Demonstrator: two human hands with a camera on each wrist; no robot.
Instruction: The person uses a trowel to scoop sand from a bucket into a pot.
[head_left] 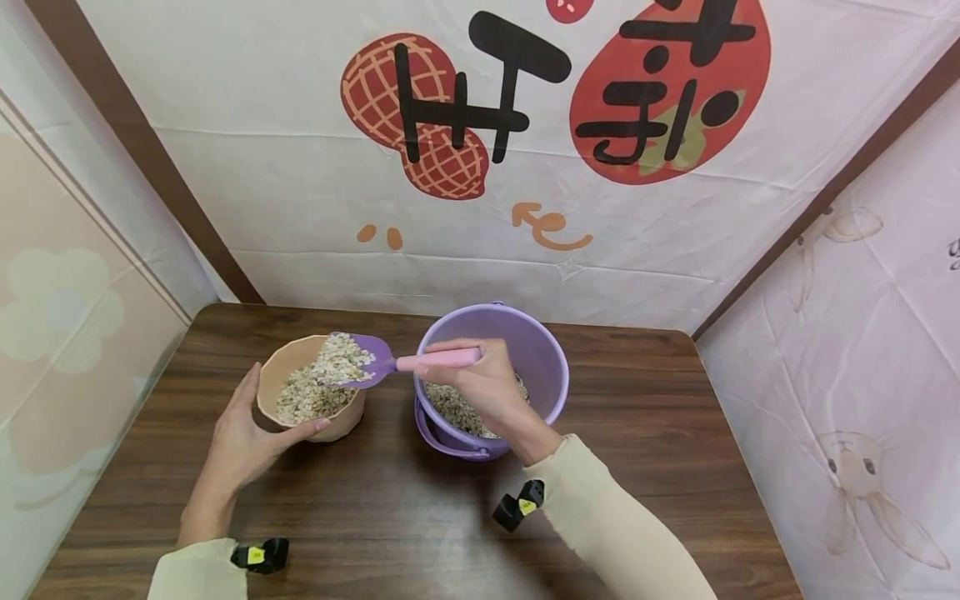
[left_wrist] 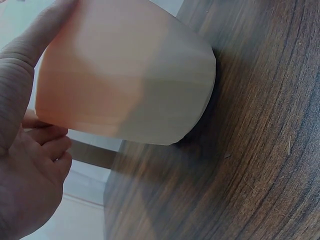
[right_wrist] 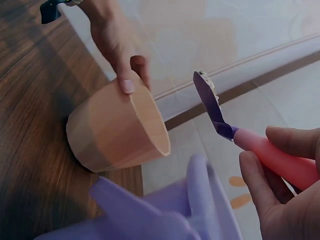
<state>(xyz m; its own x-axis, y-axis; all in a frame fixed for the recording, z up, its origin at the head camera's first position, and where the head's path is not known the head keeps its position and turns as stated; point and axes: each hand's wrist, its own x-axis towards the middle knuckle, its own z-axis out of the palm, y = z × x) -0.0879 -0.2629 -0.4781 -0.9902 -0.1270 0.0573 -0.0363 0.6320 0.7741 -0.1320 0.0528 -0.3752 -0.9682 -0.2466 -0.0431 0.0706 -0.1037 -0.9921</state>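
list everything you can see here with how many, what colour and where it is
bowl: one, peach-tan, left on the table, partly filled with oats
scoop: one, purple blade with pink handle, loaded with oats, over the bowl
bucket: one, purple, centre of the table, oats inside
table: one, dark wood grain
backdrop: one, white cloth printed with peanut and strawberry, behind the table
clips: two, black with yellow tags, at the sleeve cuffs
left hand: grips the bowl's side
right hand: grips the scoop's handle, above the bucket
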